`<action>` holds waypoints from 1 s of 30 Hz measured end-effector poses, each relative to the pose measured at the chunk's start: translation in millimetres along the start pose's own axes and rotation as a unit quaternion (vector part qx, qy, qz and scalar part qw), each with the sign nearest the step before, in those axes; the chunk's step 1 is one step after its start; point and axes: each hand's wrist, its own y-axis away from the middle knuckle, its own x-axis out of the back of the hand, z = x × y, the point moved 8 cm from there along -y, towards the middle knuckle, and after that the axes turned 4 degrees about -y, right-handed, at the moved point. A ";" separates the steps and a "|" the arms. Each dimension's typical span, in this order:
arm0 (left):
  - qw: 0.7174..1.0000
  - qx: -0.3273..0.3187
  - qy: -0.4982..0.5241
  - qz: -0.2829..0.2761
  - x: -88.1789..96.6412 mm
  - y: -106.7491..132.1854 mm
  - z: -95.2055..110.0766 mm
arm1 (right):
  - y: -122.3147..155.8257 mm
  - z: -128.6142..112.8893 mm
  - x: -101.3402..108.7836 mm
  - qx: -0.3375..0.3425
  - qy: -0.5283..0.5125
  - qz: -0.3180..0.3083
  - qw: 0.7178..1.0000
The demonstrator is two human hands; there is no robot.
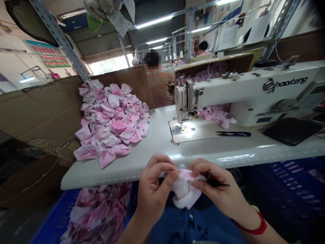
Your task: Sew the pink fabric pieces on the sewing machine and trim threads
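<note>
Just in front of the table edge, a small pink-and-white fabric piece [186, 189] is held up between both hands. My left hand [158, 186] pinches its upper left side between thumb and fingers. At the upper right of the same piece, my right hand [215, 183] is closed on the cloth. A dark, thin tool with a pointed metal end [218, 183] also lies within the right hand; its exact kind is partly hidden by the fingers. The sewing machine [184, 108] stands beyond the hands, its lamp lighting the needle plate.
A heap of pink-and-white fabric pieces [114, 122] covers the table's left side, against cardboard [40, 115]. Thread snips [233, 134] and a black pad [291, 131] lie right. More pieces fill a blue crate [50, 220] below. A person [159, 84] sits beyond the table.
</note>
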 end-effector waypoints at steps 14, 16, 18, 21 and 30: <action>0.999 -0.007 0.012 -0.034 -9.8 3.2 -19.6 | 1.8 6.4 7.6 -0.032 0.003 0.034 0.999; 0.999 0.013 0.012 -0.037 -11.8 2.0 -26.2 | 0.7 14.4 12.0 -0.043 0.022 0.040 0.998; 0.998 0.043 0.003 -0.041 -12.6 0.9 -36.7 | -0.1 23.9 22.7 -0.043 0.089 0.061 0.993; 0.992 0.105 -0.025 -0.072 -13.4 -4.3 -61.6 | 1.5 37.3 48.5 -0.002 0.248 0.106 0.963; 0.959 0.006 -0.278 0.048 7.7 -148.3 -120.2 | -11.2 106.0 106.9 0.147 0.493 0.111 0.850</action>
